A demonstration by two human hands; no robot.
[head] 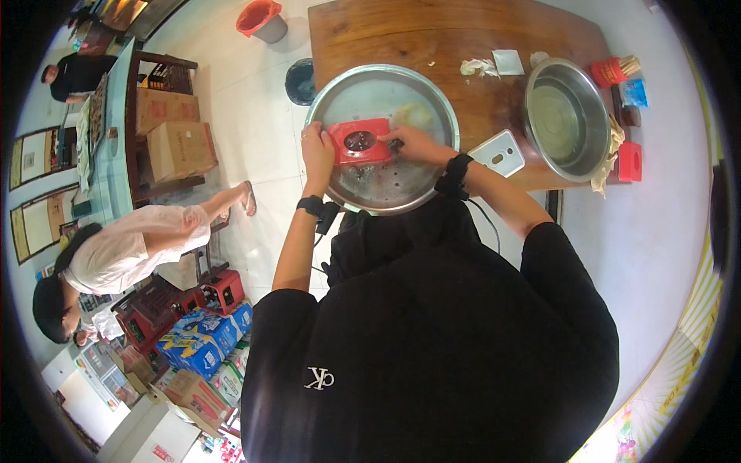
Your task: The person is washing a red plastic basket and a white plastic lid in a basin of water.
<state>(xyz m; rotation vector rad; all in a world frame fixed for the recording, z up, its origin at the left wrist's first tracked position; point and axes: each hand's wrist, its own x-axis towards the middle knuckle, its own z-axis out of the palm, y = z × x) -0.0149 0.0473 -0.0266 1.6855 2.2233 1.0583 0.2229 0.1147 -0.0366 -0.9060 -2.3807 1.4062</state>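
Over a wide metal basin (382, 188) holding water, my left hand (318, 151) grips the left end of a red box with an oval opening (370, 155), perhaps a tissue box. White specks or suds show in the dark opening. My right hand (418, 146) is at the box's right end, its fingers bent around a small dark object (396, 146) whose kind is unclear. One fingertip touches the box's face. Beyond the right hand, a yellowish, blurred thing (414, 117) lies in the basin. Both wrists wear black bands.
A second metal basin (568, 121) with liquid stands right on the wooden table (393, 35). Near it are a white phone-shaped case (499, 154), crumpled tissue (479, 68), a red holder of sticks (608, 72) and another red box (630, 162). A person (127, 249) stands left, by stacked cartons (180, 151).
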